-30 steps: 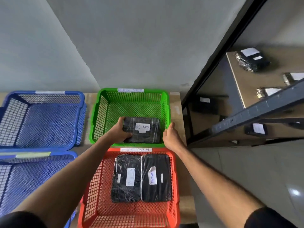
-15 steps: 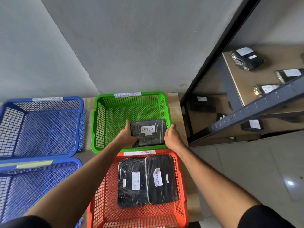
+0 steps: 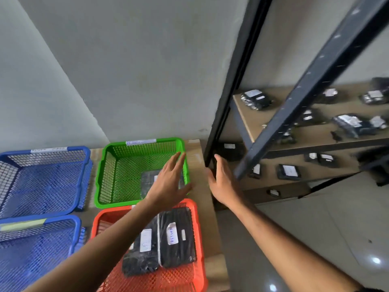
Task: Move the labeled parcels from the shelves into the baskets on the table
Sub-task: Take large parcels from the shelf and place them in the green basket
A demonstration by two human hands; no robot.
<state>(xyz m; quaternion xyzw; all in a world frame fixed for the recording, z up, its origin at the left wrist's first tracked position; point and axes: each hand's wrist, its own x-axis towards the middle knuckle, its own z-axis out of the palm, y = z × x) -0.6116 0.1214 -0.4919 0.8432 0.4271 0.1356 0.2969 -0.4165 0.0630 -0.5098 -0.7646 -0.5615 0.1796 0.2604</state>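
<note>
A black wrapped parcel (image 3: 148, 182) with a white label lies in the near right corner of the green basket (image 3: 113, 169), partly hidden by my left hand (image 3: 168, 182). That hand hovers above it with fingers straight, holding nothing. My right hand (image 3: 221, 182) is open too, over the table's right edge beside the dark shelf post (image 3: 229, 89). Two black parcels (image 3: 160, 241), one labelled RETURN, lie side by side in the orange basket (image 3: 197, 239). Several more labelled parcels (image 3: 255, 99) sit on the shelf boards at right.
Two blue baskets (image 3: 46, 180) stand on the left of the wooden table (image 3: 200, 186), the nearer blue basket (image 3: 37, 249) below the other. A slanted dark shelf beam (image 3: 311, 81) crosses in front of the shelves. Grey tiled floor (image 3: 315, 239) lies at lower right.
Both hands have let go of the RETURN parcel, which now rests in the green basket. They have lifted and shifted right, and the view has swung toward the shelves.
</note>
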